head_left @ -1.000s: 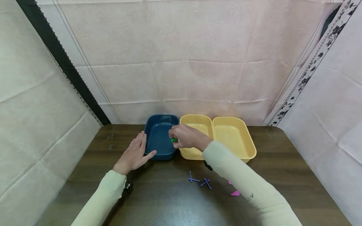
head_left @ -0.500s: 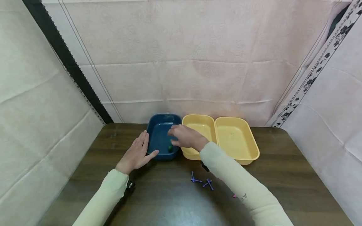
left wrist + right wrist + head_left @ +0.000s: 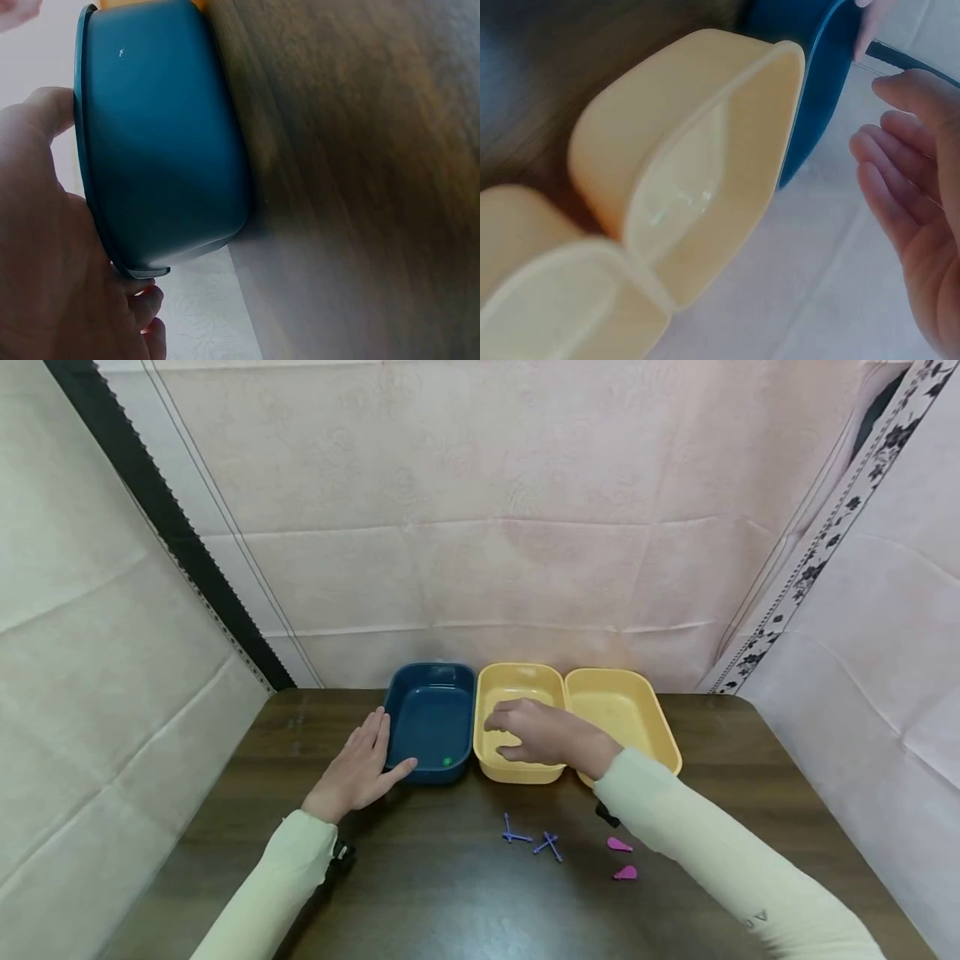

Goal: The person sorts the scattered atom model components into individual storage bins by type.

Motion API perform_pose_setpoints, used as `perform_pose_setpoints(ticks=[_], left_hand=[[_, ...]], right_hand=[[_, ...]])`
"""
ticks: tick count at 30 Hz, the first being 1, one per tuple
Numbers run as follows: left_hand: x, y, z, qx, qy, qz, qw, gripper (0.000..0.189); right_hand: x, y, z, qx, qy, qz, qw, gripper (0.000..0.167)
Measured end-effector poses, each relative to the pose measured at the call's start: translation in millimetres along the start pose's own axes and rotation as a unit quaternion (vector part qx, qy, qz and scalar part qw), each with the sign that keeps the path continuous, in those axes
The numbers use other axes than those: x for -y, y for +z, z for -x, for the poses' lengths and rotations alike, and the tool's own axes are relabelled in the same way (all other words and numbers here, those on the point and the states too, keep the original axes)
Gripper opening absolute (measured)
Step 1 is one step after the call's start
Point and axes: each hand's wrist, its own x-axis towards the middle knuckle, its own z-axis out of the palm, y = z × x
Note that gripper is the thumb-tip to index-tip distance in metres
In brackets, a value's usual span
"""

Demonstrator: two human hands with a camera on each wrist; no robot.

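Note:
My left hand rests along the left rim of the blue bin, fingers extended and thumb at the near corner. From the left wrist view, the palm side of the left hand lies at the bin's rim. A small green piece lies inside that bin, near its front right corner. Over the middle yellow bin hovers my right hand, with loosely bent fingers and nothing held. The right wrist view shows the right hand with a gap between thumb and fingers.
A second yellow bin stands at the right, against the middle one. On the brown table in front lie purple jack-like pieces and two pink teardrop pieces. White cloth hangs behind and at both sides.
The right hand let the green piece go into the blue bin, then moved right over the middle yellow bin. Both pink pieces are now uncovered. The left hand stays at the rim.

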Motion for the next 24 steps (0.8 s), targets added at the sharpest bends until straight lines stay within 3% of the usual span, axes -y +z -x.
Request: perform_pose_setpoints(ticks=[6, 10, 16, 24], left_hand=[[1.3, 0.4, -0.9, 0.011, -0.003, -0.001, 0.9999, 0.105], [0.8, 0.6, -1.0, 0.007, -0.001, -0.003, 1.0, 0.106], [0.7, 1.1, -1.9, 0.008, 0.003, -0.001, 1.0, 0.105], [1.1, 1.3, -1.3, 0.003, 0.004, 0.001, 1.0, 0.105]], right_hand=[[2.7, -10.0, 41.3, 0.015, 0.026, 0.001, 0.9995, 0.032], [-0.1, -10.6, 67.0, 0.005, 0.02, 0.014, 0.9997, 0.026], [-8.5, -0.6, 100.1, -0.01, -0.003, 0.016, 0.9998, 0.011], [-14.0, 19.4, 132.4, 0.025, 0.019, -0.004, 0.9995, 0.019]])
